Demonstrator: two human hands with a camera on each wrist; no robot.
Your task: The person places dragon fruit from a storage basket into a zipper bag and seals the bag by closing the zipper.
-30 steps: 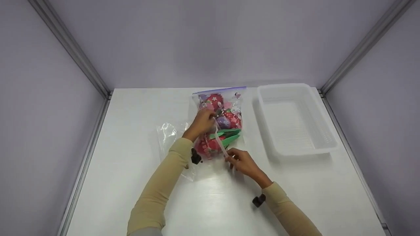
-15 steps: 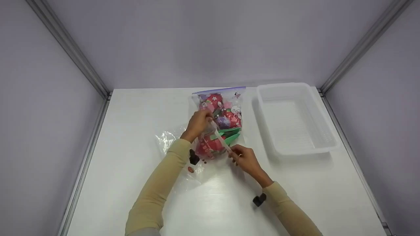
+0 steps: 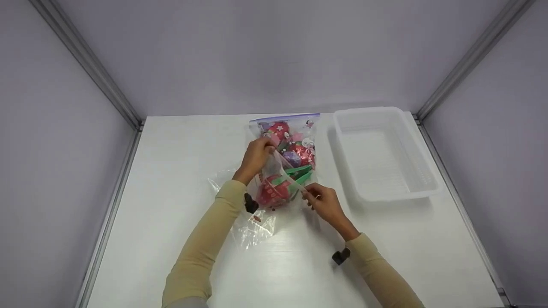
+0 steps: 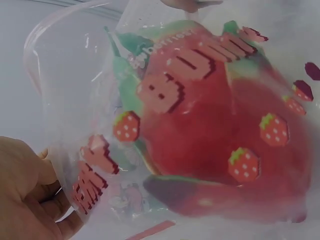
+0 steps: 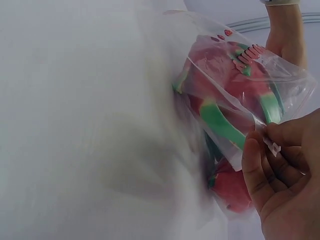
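Head view: both the left hand (image 3: 256,155) and right hand (image 3: 322,202) pinch, fingers curled together, the clear plastic zip bag's (image 3: 274,171) open rim at the white tabletop's (image 3: 180,171) far middle.

So here's your count: you've got two hands in play, your left hand (image 3: 255,155) and your right hand (image 3: 322,204), both pinching the same bag. There are two clear plastic bags: one open bag (image 3: 280,188) with a big red strawberry-print pouch (image 3: 270,196) in it, and one zip bag (image 3: 291,139) behind it stuffed with small red and purple items, too jumbled to count. One white plastic basket (image 3: 421,188) sits on one white table (image 3: 171,171).
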